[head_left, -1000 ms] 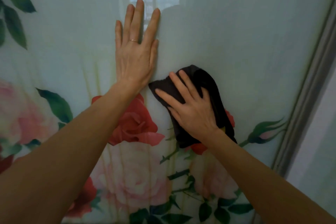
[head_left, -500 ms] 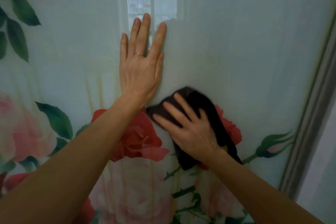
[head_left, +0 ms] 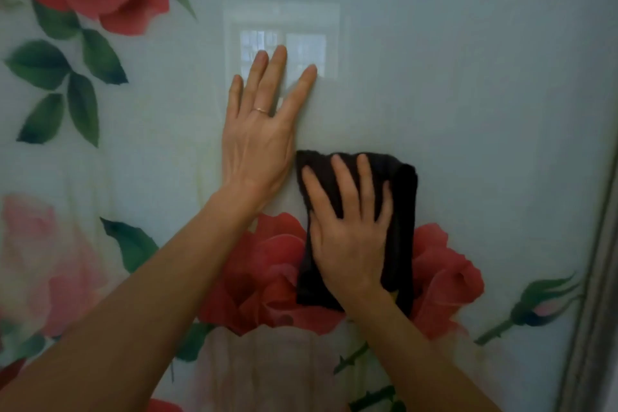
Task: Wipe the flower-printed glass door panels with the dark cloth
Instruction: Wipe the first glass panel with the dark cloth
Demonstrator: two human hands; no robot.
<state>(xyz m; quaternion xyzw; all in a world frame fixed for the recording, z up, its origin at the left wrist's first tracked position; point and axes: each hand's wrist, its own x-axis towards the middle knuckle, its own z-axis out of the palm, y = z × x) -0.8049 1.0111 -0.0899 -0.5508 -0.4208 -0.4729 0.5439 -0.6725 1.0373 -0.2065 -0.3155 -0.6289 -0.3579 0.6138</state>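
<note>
I see dark cloth point(head_left: 401, 221) spread flat against flower-printed glass door panel point(head_left: 468, 94), upper edge on pale glass, lower part over red rose point(head_left: 264, 278). Right hand point(head_left: 351, 244) presses it there: grip wide, fingers spread and near straight across cloth, none curled round it. Left hand point(head_left: 257, 150) just beside cloth's left edge, palm flat on glass, grip likewise wide, holding nothing, ring point(head_left: 261, 110) on one finger. Window reflection point(head_left: 304, 43) behind left fingertips. Rosebud point(head_left: 541, 304) lower right, grey door frame point(head_left: 595, 278) along right edge.
</note>
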